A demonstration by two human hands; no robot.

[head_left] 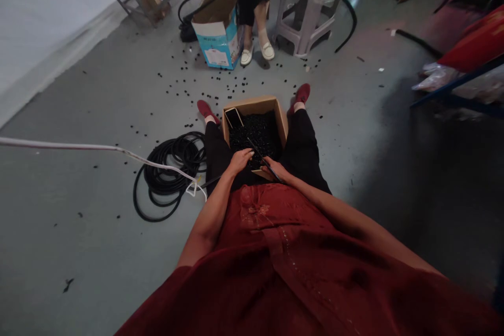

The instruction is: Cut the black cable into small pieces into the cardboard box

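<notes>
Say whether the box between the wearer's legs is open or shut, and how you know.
Open: no flap covers the top of the box, and black pieces show inside, between its walls.

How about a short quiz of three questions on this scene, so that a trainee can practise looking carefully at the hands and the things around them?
1. Fill in: The open cardboard box holds many small ____ pieces.
2. True or false: The large coil lies inside this box.
3. Choose: Which hand holds the long, thin dark tool? a) the left; b) the right; c) neither.

Key:
1. black
2. False; it lies on the floor, at the person's left side.
3. b; the tool is in the right hand.
</notes>
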